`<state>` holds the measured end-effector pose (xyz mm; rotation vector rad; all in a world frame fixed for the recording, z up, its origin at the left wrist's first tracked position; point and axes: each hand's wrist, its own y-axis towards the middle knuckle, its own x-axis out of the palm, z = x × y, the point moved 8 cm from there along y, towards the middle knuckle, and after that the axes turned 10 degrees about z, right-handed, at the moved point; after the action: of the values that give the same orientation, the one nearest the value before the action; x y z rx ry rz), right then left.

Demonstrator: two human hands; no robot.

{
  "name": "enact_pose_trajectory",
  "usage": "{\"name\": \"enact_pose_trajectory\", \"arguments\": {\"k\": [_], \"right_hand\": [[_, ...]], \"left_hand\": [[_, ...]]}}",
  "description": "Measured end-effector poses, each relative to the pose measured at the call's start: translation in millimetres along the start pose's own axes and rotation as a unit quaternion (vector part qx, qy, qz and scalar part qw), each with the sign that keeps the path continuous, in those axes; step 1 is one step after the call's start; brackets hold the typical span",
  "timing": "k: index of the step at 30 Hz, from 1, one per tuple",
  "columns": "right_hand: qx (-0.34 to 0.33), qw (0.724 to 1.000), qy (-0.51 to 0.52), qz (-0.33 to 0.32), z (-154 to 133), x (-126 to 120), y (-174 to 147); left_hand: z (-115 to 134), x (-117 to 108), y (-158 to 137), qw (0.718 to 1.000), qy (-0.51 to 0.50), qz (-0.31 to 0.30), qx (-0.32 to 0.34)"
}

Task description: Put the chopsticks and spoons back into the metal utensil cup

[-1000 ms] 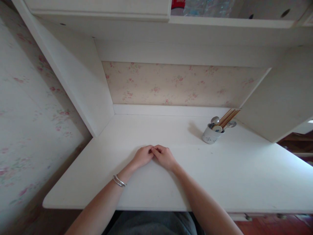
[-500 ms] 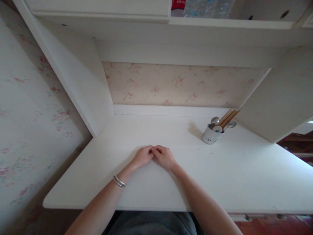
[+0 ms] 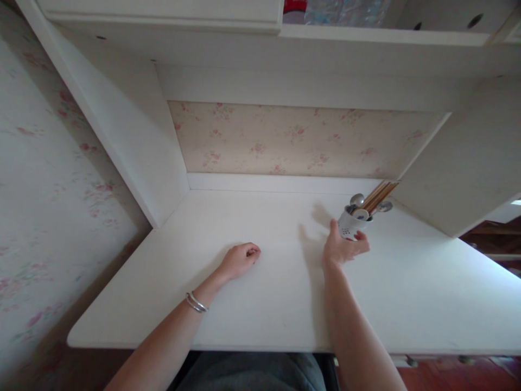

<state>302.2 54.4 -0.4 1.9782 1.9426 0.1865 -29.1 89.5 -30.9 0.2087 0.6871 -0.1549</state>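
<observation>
"White perf. cup w/ chopsticks & spoons: position?"

"R. side of desk, upright, just beyond R. hand; fingers spread, gripping nothing; contact w/ cup unclear."

"L. hand?"

"Curled closed on desk, nothing visible in it."

"Red label, upper shelf?"

"Cut off at top; unreadable."

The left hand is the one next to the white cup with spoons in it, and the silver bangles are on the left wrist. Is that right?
Not quite: the right hand, not the left hand, is next to the white cup with spoons. The head view shows it. The silver bangles are on the left wrist.
</observation>
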Motion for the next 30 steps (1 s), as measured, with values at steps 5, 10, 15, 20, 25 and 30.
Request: {"name": "enact_pose_trajectory", "arguments": {"k": [5, 10, 15, 20, 25, 30], "right_hand": [[0.005, 0.998, -0.055, -0.019, 26, 20, 34], [-0.038, 0.996, -0.028, -0.08, 29, 48, 54], [-0.032, 0.994, -0.008, -0.108, 23, 53, 64], [-0.058, 0.983, 0.005, -0.175, 3, 43, 39], [-0.035, 0.896, 0.074, -0.436, -31, 36, -45], [0.04, 0.782, 0.1, -0.614, -63, 16, -122]], "left_hand": [[1, 1, -1, 1.0, -0.006, 0.0, -0.001], [6, 3, -2, 0.998, -0.055, -0.01, -0.017], [16, 5, -4, 0.988, -0.149, -0.017, -0.04], [21, 9, 0, 0.94, -0.314, -0.038, -0.131], [34, 7, 26, 0.818, -0.54, -0.007, -0.2], [43, 17, 38, 0.721, -0.645, -0.043, -0.25]]}}
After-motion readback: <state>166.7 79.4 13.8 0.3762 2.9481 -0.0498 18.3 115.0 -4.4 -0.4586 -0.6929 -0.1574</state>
